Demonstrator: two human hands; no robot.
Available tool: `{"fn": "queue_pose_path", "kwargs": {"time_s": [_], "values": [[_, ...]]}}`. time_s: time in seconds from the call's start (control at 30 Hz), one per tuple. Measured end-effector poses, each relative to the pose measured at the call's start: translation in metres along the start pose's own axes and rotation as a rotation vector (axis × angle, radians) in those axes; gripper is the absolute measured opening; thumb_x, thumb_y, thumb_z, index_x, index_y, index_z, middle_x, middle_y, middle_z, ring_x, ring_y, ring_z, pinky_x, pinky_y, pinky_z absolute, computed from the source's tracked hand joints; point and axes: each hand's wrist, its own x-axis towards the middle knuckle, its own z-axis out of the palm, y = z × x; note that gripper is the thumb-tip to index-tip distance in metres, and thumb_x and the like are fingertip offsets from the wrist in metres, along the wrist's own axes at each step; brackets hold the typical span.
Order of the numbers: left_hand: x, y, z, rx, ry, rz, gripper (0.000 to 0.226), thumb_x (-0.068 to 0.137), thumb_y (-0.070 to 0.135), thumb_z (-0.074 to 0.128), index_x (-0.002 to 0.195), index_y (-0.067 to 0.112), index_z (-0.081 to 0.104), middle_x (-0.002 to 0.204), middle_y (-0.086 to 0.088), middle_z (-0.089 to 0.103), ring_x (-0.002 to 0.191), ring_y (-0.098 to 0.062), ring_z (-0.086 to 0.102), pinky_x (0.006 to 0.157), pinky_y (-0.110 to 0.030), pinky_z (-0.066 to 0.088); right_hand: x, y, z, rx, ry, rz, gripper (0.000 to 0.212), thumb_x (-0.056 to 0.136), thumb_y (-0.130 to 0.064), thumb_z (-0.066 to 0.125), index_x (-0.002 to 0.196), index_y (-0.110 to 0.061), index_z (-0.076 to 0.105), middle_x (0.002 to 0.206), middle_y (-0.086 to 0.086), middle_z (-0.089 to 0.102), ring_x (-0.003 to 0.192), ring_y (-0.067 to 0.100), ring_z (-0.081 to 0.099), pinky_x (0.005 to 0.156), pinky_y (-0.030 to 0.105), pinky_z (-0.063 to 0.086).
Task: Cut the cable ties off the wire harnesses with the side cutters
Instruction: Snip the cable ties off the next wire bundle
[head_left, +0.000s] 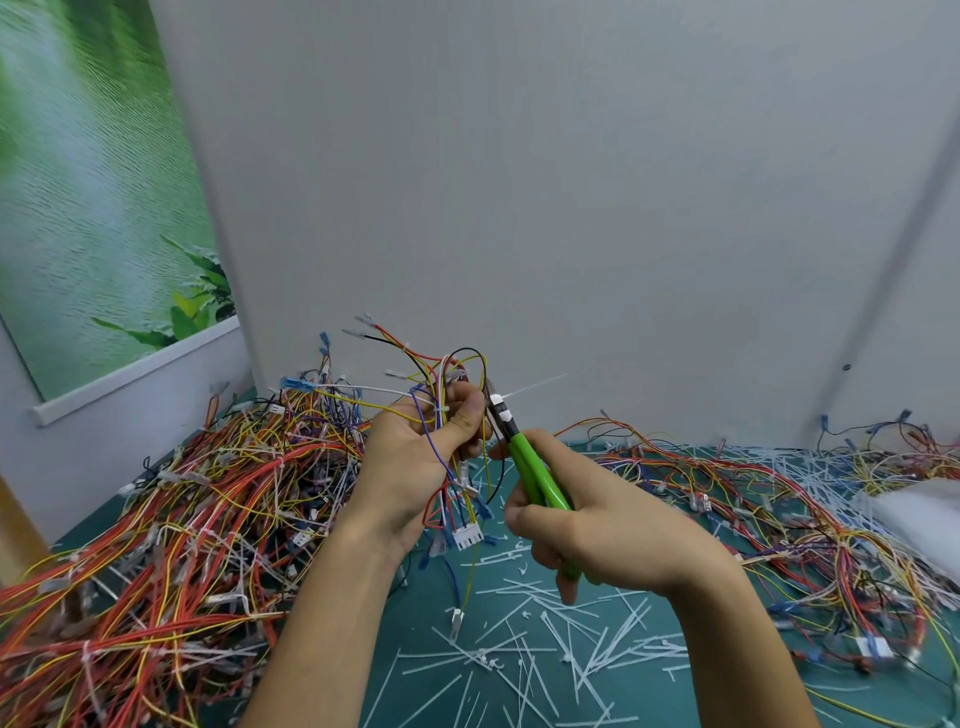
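Grey walls rise behind a green surface (415, 613), with a leafy green poster (93, 182) hanging on the left wall. A deep pile (182, 519) of red, yellow and orange harnesses covers the surface's left side, from near edge to far left corner. A thinner spread of loose wires (779, 509) runs along the far edge toward the right corner. Cut white ties (545, 649) lie scattered over the bare middle, near the front edge.

Above the middle of the surface, the left hand (415, 457) has its fingers curled round one harness (457, 374). Its wires fan upward, and a white connector (467, 538) dangles below the wrist. The right hand (587, 530) grips the green handles of the cutters (535, 478), squeezing them close together. The dark cutter head sits just beside the left thumb, at a white tie (530, 387) whose thin tail sticks out to the right. Whether the blades have closed through the tie cannot be told.
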Motion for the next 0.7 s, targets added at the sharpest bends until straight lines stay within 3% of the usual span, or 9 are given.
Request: {"fn": "queue_pose_path", "kwargs": {"time_s": [0.07,0.2,0.27,0.47,0.7], "values": [[0.0002,-0.0004,0.0001,0.008,0.003,0.002,0.011,0.088,0.014,0.07,0.095,0.006,0.069,0.073,-0.006,0.063,0.067,-0.017,0.055,0.06,-0.022,0.05,0.0005,-0.0005,0.0011,-0.032,-0.001,0.004,0.043,0.097,-0.015,0.06,0.099,-0.057,0.05,0.097,0.004,0.061,0.065,0.015,0.057,0.055,0.033,0.058],[0.0007,-0.0006,-0.0005,-0.002,0.013,-0.01,0.008,0.087,0.013,0.07,0.093,0.007,0.069,0.073,-0.007,0.063,0.066,-0.018,0.054,0.06,-0.021,0.05,-0.0013,0.0009,-0.0012,-0.035,0.02,0.008,0.045,0.097,-0.006,0.049,0.124,-0.042,0.051,0.089,-0.002,0.06,0.064,0.02,0.055,0.052,0.038,0.057],[0.0004,-0.0005,0.0002,0.005,0.008,-0.01,0.014,0.083,0.017,0.072,0.092,0.007,0.069,0.071,-0.006,0.063,0.064,-0.017,0.054,0.059,-0.021,0.05,-0.0021,0.0007,-0.0022,-0.032,0.014,0.009,0.044,0.095,-0.007,0.049,0.126,-0.038,0.051,0.09,-0.002,0.06,0.064,0.021,0.055,0.052,0.039,0.057],[0.0006,-0.0013,-0.0008,0.015,0.004,-0.022,0.018,0.079,0.022,0.074,0.091,0.009,0.071,0.073,-0.005,0.065,0.067,-0.017,0.057,0.059,-0.021,0.051,0.0014,-0.0001,0.0029,-0.026,0.003,0.027,0.034,0.096,-0.015,0.058,0.111,-0.043,0.05,0.093,0.004,0.058,0.064,0.017,0.058,0.055,0.039,0.06],[0.0024,-0.0001,-0.0046,-0.019,-0.006,-0.041,0.008,0.077,0.026,0.077,0.081,0.02,0.077,0.074,-0.008,0.065,0.067,-0.019,0.056,0.061,-0.023,0.051,0.0019,-0.0021,0.0036,0.016,0.054,0.02,0.039,0.097,-0.009,0.052,0.118,-0.042,0.054,0.102,0.029,0.052,0.06,0.022,0.054,0.051,0.036,0.053]]}}
